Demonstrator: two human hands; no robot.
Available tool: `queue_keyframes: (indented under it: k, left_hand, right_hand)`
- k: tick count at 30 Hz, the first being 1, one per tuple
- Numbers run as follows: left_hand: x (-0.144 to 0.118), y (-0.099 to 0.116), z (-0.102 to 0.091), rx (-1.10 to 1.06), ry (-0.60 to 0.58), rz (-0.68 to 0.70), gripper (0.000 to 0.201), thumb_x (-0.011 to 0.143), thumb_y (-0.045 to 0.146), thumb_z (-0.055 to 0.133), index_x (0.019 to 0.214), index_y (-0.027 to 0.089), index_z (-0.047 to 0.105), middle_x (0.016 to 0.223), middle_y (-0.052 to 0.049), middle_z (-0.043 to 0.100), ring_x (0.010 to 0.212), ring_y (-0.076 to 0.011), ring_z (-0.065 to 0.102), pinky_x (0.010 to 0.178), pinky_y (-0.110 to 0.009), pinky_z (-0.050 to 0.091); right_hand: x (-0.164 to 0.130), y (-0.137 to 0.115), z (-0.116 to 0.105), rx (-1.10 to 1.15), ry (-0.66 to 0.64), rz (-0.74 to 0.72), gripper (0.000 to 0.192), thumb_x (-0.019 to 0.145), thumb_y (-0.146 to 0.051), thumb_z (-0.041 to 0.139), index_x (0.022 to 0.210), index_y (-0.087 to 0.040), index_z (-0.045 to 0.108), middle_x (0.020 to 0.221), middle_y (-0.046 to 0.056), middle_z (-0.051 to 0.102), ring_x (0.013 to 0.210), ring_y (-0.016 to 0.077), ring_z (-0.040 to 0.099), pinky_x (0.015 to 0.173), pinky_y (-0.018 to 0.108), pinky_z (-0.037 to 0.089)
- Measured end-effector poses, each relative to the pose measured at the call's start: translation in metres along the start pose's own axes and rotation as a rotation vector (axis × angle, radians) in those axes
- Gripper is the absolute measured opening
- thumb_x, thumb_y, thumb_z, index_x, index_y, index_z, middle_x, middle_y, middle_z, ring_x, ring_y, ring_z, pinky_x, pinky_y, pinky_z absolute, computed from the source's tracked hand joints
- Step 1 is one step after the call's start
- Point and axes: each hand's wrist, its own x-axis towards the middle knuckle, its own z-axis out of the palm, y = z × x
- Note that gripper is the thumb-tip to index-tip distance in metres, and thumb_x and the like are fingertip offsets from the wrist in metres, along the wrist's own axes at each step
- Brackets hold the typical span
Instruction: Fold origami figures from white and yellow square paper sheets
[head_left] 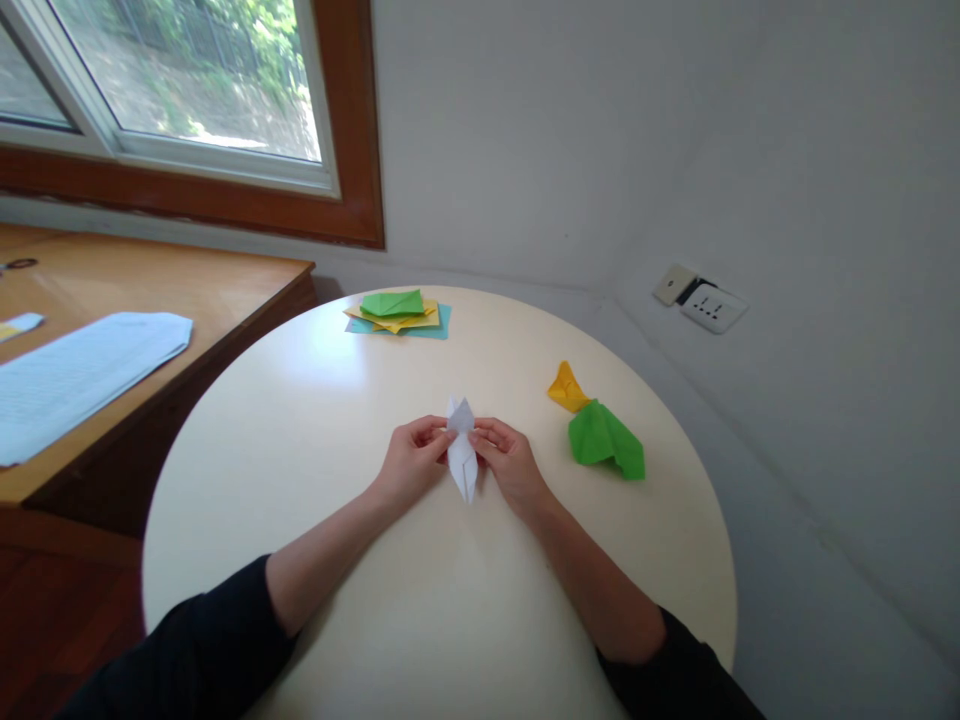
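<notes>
A white folded-paper piece (463,468), narrow with pointed ends, is held upright over the middle of the round table. My left hand (418,450) pinches its left side between thumb and fingers. On the opposite side, my right hand (507,455) grips it the same way, with the thumb pressed on its front. The fingertips behind the paper are partly hidden. To the right of my right hand lie a green folded paper (606,440) and a smaller orange-yellow folded paper (568,386), close together on the tabletop.
The white round table (300,480) meets the wall at the back. Near its far edge sits a stack of coloured papers (397,312). At left, a wooden desk (247,285) carries white sheets (90,375). A wall socket (712,306) is at right.
</notes>
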Motion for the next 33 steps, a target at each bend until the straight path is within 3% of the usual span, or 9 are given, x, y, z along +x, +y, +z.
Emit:
queue_keyframes:
  k: [14,24,33]
  left_hand:
    - [0.0012,-0.0035,-0.0034,-0.07,-0.074,-0.043,0.025,0.059,0.028,0.071,0.079,0.013,0.069,0.068,-0.003,0.067,0.063,-0.012,0.057,0.065,-0.026,0.046]
    - [0.0004,0.0012,-0.0041,-0.101,-0.007,-0.093,0.013,0.057,0.02,0.064,0.066,0.013,0.071,0.071,-0.006,0.068,0.071,-0.0148,0.059,0.069,-0.027,0.046]
    - [-0.0007,0.0008,-0.0034,-0.047,-0.006,-0.074,0.021,0.059,0.03,0.071,0.069,0.011,0.068,0.068,-0.005,0.067,0.067,-0.0147,0.059,0.071,-0.03,0.047]
  right_hand:
    - [0.0002,-0.0029,-0.0004,0.142,0.022,0.043,0.009,0.054,-0.023,0.067,0.063,-0.021,0.066,0.058,-0.004,0.062,0.055,0.0098,0.054,0.055,0.022,0.04]
    - [0.0,-0.0006,0.0003,0.046,0.032,-0.035,0.011,0.056,-0.017,0.059,0.061,-0.021,0.068,0.056,-0.004,0.061,0.056,0.01,0.053,0.058,0.023,0.041]
    - [-0.0017,-0.0018,-0.0007,-0.103,0.042,-0.103,0.011,0.062,-0.025,0.06,0.066,-0.02,0.069,0.064,0.0,0.066,0.061,0.0136,0.058,0.062,0.028,0.046]
